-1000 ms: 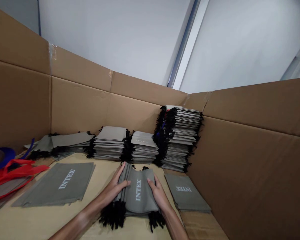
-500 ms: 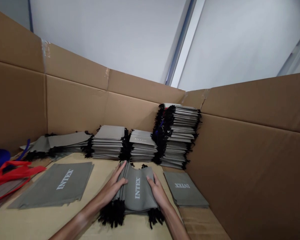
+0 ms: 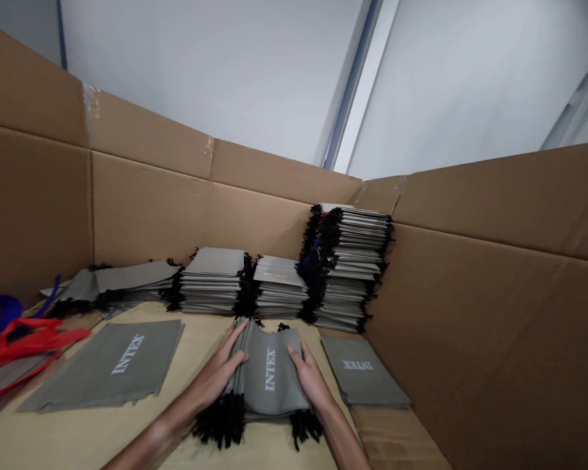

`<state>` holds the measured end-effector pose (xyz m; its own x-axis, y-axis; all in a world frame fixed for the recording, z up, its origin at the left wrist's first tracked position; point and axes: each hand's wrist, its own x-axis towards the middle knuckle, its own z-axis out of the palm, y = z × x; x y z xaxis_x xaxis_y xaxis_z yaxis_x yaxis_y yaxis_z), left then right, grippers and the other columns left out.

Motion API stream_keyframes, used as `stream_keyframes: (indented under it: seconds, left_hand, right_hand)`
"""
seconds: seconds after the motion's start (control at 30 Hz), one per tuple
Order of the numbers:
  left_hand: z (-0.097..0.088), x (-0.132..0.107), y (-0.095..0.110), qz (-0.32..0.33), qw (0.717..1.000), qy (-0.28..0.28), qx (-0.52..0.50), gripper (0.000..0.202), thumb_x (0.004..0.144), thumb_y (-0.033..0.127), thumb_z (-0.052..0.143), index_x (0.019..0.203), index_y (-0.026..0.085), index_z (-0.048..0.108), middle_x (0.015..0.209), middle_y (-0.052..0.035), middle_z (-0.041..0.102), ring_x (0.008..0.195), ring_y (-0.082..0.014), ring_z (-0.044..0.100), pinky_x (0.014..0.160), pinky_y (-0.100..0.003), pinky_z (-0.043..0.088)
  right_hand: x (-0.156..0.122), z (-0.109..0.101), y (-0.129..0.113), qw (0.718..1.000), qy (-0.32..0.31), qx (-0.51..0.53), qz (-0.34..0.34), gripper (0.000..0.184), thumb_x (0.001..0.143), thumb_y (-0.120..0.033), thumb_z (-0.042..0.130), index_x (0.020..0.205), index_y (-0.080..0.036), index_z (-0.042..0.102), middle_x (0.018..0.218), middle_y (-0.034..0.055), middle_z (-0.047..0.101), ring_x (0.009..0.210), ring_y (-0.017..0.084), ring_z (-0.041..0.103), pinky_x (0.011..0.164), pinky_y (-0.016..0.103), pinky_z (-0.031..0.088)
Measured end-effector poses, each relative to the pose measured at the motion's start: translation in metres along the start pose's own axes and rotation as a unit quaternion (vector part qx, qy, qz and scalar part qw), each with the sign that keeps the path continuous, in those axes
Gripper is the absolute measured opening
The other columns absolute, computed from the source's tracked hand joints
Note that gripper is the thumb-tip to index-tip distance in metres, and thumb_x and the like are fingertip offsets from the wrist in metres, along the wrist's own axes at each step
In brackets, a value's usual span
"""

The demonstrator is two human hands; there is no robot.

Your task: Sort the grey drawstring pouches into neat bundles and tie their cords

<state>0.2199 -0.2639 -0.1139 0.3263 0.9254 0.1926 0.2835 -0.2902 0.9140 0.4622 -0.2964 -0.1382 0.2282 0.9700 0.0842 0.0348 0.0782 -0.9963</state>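
Between my hands is a stack of grey fabric bags (image 3: pixel 270 372), the top one printed "INTEX" in white. Black cord tufts hang out at its near corners. My left hand (image 3: pixel 223 365) grips the left side, where the folded layers bunch upward, with its thumb on top. On the opposite side my right hand (image 3: pixel 308 375) wraps the edge, its thumb resting on the upper surface. The undersides of the bags and some fingertips are hidden. A flat grey bag pile (image 3: pixel 112 369) lies to the left, and another grey bag pile (image 3: pixel 365 372) lies to the right.
Cardboard walls (image 3: pixel 494 313) enclose the work surface (image 3: pixel 176 434). Along the back stand a low bag stack (image 3: pixel 213 281), a second stack (image 3: pixel 279 287) and a tall stack (image 3: pixel 355 267). Red straps (image 3: pixel 24 346) and a blue tape roll (image 3: pixel 2 316) lie at far left.
Almost nothing differs. Both hands keep their hold on the bag stack, and the whole view has shifted down very slightly.
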Motion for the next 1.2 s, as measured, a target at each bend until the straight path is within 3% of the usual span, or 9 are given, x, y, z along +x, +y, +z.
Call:
stream_keyframes:
  seconds: [0.3, 0.7, 1.0, 1.2]
  left_hand:
    - [-0.002, -0.001, -0.003, 0.011, 1.000, -0.001, -0.004, 0.075, 0.094, 0.036, 0.052, 0.168, 0.026, 0.041, 0.179, -0.0030, 0.032, 0.167, -0.0285, 0.023, 0.137, -0.051, 0.014]
    - [-0.003, -0.001, 0.002, 0.005, 1.000, -0.009, -0.006, 0.079, 0.092, 0.037, 0.052, 0.168, 0.021, 0.039, 0.180, -0.0058, 0.032, 0.167, -0.0279, 0.025, 0.137, -0.047, 0.016]
    - [-0.020, 0.017, 0.003, -0.022, 0.999, -0.032, 0.008, 0.086, 0.081, 0.037, 0.060, 0.164, 0.016, 0.045, 0.172, -0.0123, 0.046, 0.160, -0.0335, 0.040, 0.133, -0.049, 0.028]
    - [-0.012, 0.025, 0.004, -0.010, 0.999, -0.021, 0.046, 0.092, 0.082, 0.043, 0.065, 0.164, 0.008, 0.042, 0.171, -0.0193, 0.045, 0.158, -0.0352, 0.044, 0.133, -0.049, 0.029]
  right_hand:
    - [0.002, -0.001, 0.004, 1.000, 0.007, 0.001, 0.005, 0.094, 0.075, -0.075, 0.073, 0.150, -0.019, 0.063, 0.155, 0.0122, 0.062, 0.151, 0.034, 0.051, 0.126, 0.043, 0.037]
    - [0.003, -0.002, 0.004, 1.000, 0.008, -0.005, 0.009, 0.092, 0.075, -0.072, 0.073, 0.148, -0.017, 0.064, 0.152, 0.0125, 0.065, 0.150, 0.036, 0.052, 0.126, 0.044, 0.038]
    - [0.006, 0.000, 0.007, 1.000, 0.011, 0.006, -0.012, 0.087, 0.074, -0.071, 0.076, 0.142, -0.017, 0.068, 0.151, 0.0158, 0.066, 0.144, 0.037, 0.057, 0.125, 0.046, 0.038]
    - [0.012, 0.002, 0.013, 0.999, 0.016, 0.022, -0.026, 0.082, 0.074, -0.071, 0.077, 0.136, -0.018, 0.072, 0.149, 0.0181, 0.066, 0.143, 0.039, 0.057, 0.125, 0.049, 0.035]
